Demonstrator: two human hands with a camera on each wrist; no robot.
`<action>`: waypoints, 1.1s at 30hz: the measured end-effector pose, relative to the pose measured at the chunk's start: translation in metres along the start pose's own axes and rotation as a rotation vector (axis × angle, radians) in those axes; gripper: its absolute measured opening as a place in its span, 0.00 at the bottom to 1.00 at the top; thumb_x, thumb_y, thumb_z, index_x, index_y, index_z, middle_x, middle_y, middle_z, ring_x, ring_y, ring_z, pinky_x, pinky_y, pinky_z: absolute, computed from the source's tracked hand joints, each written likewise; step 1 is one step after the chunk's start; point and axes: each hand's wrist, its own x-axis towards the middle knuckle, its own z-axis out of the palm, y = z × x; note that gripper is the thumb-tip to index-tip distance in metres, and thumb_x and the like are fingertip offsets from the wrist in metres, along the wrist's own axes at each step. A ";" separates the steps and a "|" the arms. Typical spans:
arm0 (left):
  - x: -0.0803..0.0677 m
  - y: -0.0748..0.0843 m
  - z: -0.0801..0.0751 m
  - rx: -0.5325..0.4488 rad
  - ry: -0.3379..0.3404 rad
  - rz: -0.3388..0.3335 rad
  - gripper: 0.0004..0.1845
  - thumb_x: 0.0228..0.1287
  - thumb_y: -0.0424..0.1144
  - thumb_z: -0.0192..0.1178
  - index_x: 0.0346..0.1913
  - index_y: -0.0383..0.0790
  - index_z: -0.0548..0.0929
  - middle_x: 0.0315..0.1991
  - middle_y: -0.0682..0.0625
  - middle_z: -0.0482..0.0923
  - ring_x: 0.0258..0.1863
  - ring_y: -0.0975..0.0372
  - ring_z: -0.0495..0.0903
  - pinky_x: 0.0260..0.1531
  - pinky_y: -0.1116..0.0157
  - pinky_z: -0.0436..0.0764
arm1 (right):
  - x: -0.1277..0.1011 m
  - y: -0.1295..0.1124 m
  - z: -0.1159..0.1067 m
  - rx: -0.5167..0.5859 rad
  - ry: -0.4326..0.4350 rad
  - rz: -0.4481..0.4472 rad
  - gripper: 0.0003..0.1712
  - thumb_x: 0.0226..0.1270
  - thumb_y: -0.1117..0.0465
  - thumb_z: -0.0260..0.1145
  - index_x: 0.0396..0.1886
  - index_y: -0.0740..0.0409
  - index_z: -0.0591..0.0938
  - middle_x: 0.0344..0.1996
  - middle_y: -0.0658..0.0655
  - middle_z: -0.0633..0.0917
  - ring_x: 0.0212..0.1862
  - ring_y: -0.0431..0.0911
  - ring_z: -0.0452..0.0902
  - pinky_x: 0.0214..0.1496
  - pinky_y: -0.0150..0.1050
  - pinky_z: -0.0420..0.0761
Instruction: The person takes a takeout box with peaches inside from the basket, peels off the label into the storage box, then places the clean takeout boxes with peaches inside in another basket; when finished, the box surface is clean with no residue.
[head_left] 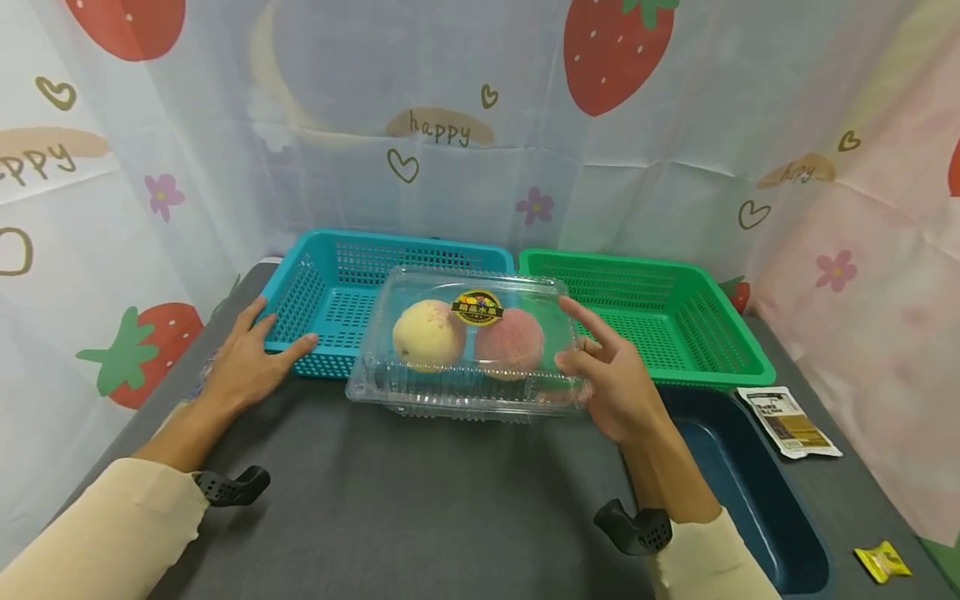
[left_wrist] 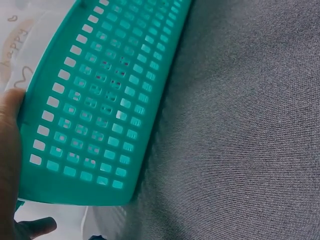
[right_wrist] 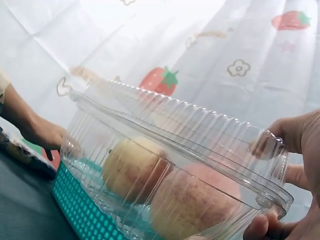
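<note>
A clear plastic clamshell box (head_left: pixel 465 367) with a black and yellow label (head_left: pixel 477 307) holds a pale yellow peach (head_left: pixel 427 333) and a pink peach (head_left: pixel 510 342). My right hand (head_left: pixel 600 367) pinches its right end, index finger on the lid and thumb under the rim. The box hangs over the front edge of a teal basket (head_left: pixel 337 250). In the right wrist view the box (right_wrist: pixel 165 165) fills the frame, with my fingers (right_wrist: pixel 295 135) on its corner. My left hand (head_left: pixel 258 342) rests on the teal basket's front left corner with its fingers straight. The left wrist view shows the basket wall (left_wrist: pixel 100 100) beside my palm (left_wrist: pixel 10 150).
A green basket (head_left: pixel 615 258) stands right of the teal one. A dark blue tray (head_left: pixel 750 492) lies at the near right, with a white packet (head_left: pixel 787 421) and a small yellow packet (head_left: pixel 883 561) beyond it. Grey cloth (head_left: pixel 420 517) covers the table; printed curtains close in three sides.
</note>
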 end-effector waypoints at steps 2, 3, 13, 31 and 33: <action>-0.001 -0.001 -0.001 -0.004 0.001 0.001 0.49 0.67 0.63 0.52 0.68 0.18 0.56 0.75 0.34 0.39 0.70 0.36 0.45 0.57 0.30 0.52 | -0.009 0.002 0.000 0.035 -0.007 -0.009 0.40 0.63 0.75 0.57 0.75 0.53 0.61 0.28 0.56 0.67 0.33 0.45 0.67 0.39 0.58 0.82; -0.002 -0.001 -0.001 -0.005 0.005 0.003 0.49 0.67 0.63 0.52 0.68 0.18 0.56 0.75 0.34 0.39 0.70 0.36 0.46 0.57 0.30 0.52 | -0.014 0.004 0.000 0.045 -0.012 -0.015 0.41 0.63 0.76 0.57 0.75 0.54 0.61 0.28 0.56 0.67 0.33 0.45 0.67 0.39 0.58 0.81; -0.002 0.000 -0.002 -0.025 0.027 0.022 0.49 0.66 0.61 0.54 0.68 0.17 0.57 0.74 0.34 0.40 0.69 0.35 0.48 0.57 0.31 0.53 | -0.057 0.018 -0.003 0.079 -0.016 -0.047 0.41 0.61 0.78 0.56 0.74 0.56 0.61 0.32 0.57 0.68 0.36 0.44 0.68 0.41 0.60 0.80; -0.004 0.001 -0.002 -0.016 0.014 0.015 0.48 0.67 0.61 0.53 0.68 0.18 0.57 0.75 0.36 0.39 0.70 0.36 0.46 0.57 0.31 0.54 | -0.092 0.060 -0.023 0.105 -0.059 -0.086 0.39 0.62 0.81 0.54 0.73 0.60 0.61 0.33 0.57 0.68 0.35 0.42 0.69 0.39 0.61 0.80; -0.004 0.001 -0.002 -0.015 0.010 0.018 0.48 0.67 0.62 0.52 0.69 0.18 0.57 0.75 0.36 0.39 0.70 0.36 0.46 0.57 0.31 0.53 | -0.094 0.064 -0.024 0.099 -0.043 -0.074 0.39 0.61 0.81 0.55 0.73 0.61 0.61 0.33 0.57 0.68 0.36 0.42 0.70 0.39 0.60 0.80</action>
